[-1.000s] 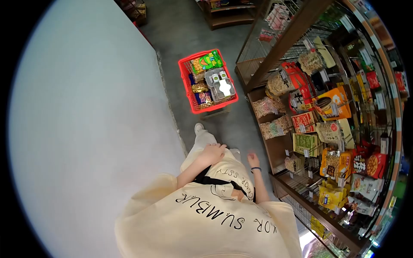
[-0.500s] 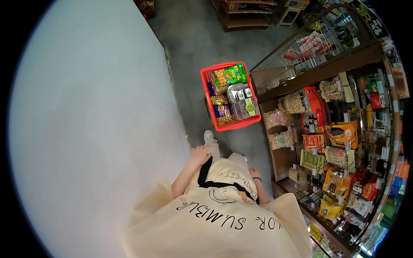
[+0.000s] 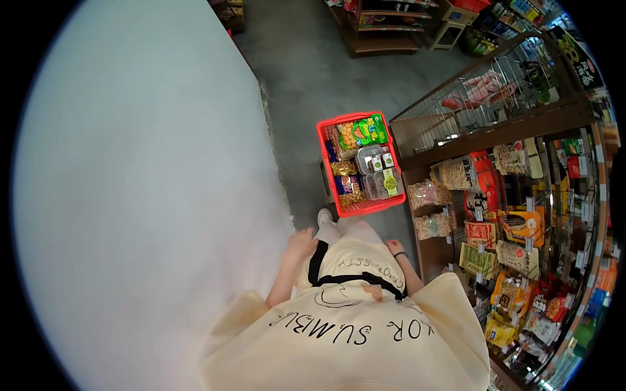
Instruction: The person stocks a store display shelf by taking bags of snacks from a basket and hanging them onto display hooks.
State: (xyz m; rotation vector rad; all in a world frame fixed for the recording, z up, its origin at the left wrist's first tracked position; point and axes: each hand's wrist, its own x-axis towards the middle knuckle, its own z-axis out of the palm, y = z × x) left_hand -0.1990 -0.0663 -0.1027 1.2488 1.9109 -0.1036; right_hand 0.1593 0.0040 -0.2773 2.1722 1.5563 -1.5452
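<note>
My left hand [image 3: 302, 243] hangs beside my left hip next to a black strap [image 3: 317, 262]. Its fingers are loosely apart and I see nothing held in them. At my other side is my right hand [image 3: 395, 247], with a dark band on the wrist. Its fingers are small and partly hidden. In front of my feet stands a red shopping basket [image 3: 372, 210], touched by neither hand. Inside it are a green snack bag [image 3: 370, 130], clear plastic boxes [image 3: 383, 184] and purple-and-gold snack packs [image 3: 349, 186].
A pale wall [image 3: 150, 163] runs along my left. On the right, a brown shelf rack [image 3: 495, 140] holds several bagged foods, with a wire bin [image 3: 482, 91] at its end. Farther ahead, another shelf [image 3: 385, 42] stands on the grey floor [image 3: 293, 65].
The basket, rack and far shelf sit slightly lower and farther right in view. My hands stay at my sides, and the left has shifted slightly relative to the strap.
</note>
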